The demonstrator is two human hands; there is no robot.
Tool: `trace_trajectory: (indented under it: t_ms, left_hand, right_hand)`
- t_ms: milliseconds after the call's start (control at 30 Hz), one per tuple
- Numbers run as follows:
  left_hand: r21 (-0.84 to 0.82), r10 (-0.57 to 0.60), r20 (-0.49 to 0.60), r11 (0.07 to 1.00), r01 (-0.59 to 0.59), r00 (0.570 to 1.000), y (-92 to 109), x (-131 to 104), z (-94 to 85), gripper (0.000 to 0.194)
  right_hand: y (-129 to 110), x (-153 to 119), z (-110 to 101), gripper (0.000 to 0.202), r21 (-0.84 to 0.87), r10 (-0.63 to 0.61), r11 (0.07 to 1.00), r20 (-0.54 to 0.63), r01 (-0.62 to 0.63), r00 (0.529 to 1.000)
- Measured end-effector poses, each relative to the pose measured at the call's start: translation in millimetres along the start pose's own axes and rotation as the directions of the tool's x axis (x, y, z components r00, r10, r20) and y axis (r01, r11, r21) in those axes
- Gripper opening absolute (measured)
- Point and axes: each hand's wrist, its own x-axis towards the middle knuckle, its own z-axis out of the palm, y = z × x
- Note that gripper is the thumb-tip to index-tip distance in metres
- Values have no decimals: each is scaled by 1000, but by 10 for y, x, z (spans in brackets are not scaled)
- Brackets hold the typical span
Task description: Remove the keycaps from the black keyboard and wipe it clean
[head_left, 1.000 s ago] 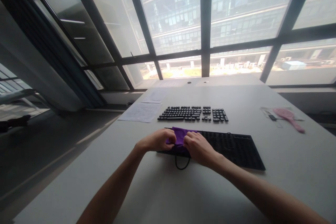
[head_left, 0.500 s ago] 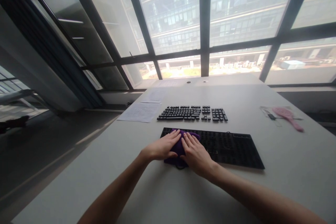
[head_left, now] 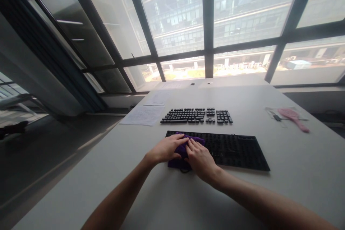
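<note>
A black keyboard base (head_left: 239, 152) without keycaps lies on the white table, slightly turned. On its left end rests a purple cloth (head_left: 176, 162), partly hidden by both hands. My left hand (head_left: 167, 148) lies on the cloth's left side, its fingers stretched toward the right. Against its fingertips, my right hand (head_left: 200, 158) presses on the cloth's right part with fingers extended and close together. Behind the base, black keycaps (head_left: 184, 115) stand on the table in keyboard layout, with a number block (head_left: 224, 116) at their right.
Paper sheets (head_left: 142, 115) lie at the table's left edge. A pink hairbrush (head_left: 292, 115) and a clear bag with a small dark item lie at the right. The white table (head_left: 237, 95) reaches toward large windows; a dark floor shows at the left.
My left fingers have slid slightly right and now meet my right fingertips. The cloth's upper part is more bunched under the hands. The view has shifted slightly.
</note>
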Motion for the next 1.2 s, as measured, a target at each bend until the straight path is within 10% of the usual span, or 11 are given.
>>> trace_trajectory:
  t_ms: [833,1033,1200]
  left_hand:
    - [-243,-75,-274,970,6,959,-154,175,-44,9]
    - [-272,-300,-349,939,211,888,-225,187,-32,19]
    - [-229,-424,-187,896,380,886,-217,181,20,31]
  right_hand:
    - [209,94,-251,15,23,203,979,-145,-202,968]
    - [404,153,-296,13,-11,274,961,-126,-278,953]
    - [502,164,-315,18,-35,300,952,-113,-305,947]
